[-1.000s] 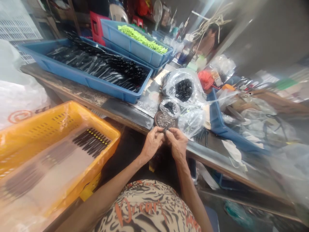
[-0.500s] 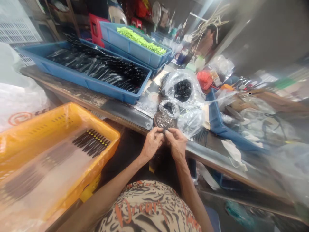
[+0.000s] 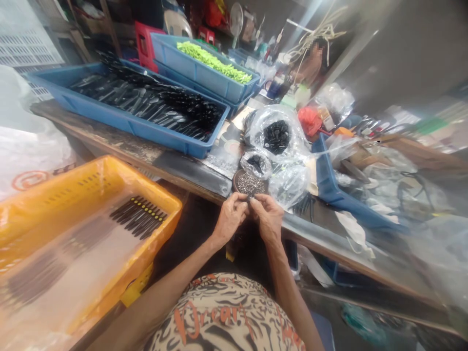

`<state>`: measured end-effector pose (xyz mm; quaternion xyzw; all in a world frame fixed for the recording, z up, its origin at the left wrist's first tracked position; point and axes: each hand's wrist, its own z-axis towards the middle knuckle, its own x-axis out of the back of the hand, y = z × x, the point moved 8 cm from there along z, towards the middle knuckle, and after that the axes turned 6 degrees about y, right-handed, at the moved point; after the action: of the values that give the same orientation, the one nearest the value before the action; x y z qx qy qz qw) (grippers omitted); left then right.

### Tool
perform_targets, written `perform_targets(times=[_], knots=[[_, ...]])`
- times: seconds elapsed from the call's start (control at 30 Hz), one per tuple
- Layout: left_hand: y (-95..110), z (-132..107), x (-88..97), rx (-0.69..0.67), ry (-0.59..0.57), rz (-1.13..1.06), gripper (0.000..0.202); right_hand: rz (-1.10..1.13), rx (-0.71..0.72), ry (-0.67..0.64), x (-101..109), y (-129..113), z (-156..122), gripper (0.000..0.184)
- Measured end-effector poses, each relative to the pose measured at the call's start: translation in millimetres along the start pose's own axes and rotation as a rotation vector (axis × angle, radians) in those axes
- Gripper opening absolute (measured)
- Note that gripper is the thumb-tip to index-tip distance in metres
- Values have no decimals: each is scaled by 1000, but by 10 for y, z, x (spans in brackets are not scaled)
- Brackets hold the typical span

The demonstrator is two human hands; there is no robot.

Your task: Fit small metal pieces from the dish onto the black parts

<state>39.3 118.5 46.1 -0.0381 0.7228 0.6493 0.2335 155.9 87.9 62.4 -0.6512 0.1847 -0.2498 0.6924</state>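
Workbench (image 3: 193, 170) ran from ten to four o'clock.
My left hand (image 3: 230, 214) and right hand (image 3: 269, 214) pinched a small dark piece (image 3: 249, 198) beside the twelve-o'clock bowl (image 3: 235, 182), presumably so its metal bits (image 3: 250, 183) lay handy.

Can't make out the dark piece (image 3: 249, 199) pinched between the left hand (image 3: 230, 215) and right hand (image 3: 269, 214), fingertips cover most of it. Silvery bits (image 3: 249, 183) in the round bowl (image 3: 235, 183) are way too tiny to ID. Orange crate (image 3: 109, 175) runs off the left edge, and the clear plastic (image 3: 435, 253) far right is just smear.
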Motion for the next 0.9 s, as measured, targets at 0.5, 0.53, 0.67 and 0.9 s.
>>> perform_targets(times=[0.5, 0.53, 0.67, 0.9], knots=[[-4, 2, -1, -7, -10, -6, 16, 21, -4, 1, -1, 4, 4, 30], [-7, 3, -2, -4, -10, -11, 17, 19, -3, 0, -3, 5, 3, 30], [-7, 6, -7, -8, -13, -7, 16, 20, 1, -2, -6, 12, 3, 30], [-40, 19, -3, -16, -23, -18, 15, 38, 28, -13, -13, 4, -1, 28]])
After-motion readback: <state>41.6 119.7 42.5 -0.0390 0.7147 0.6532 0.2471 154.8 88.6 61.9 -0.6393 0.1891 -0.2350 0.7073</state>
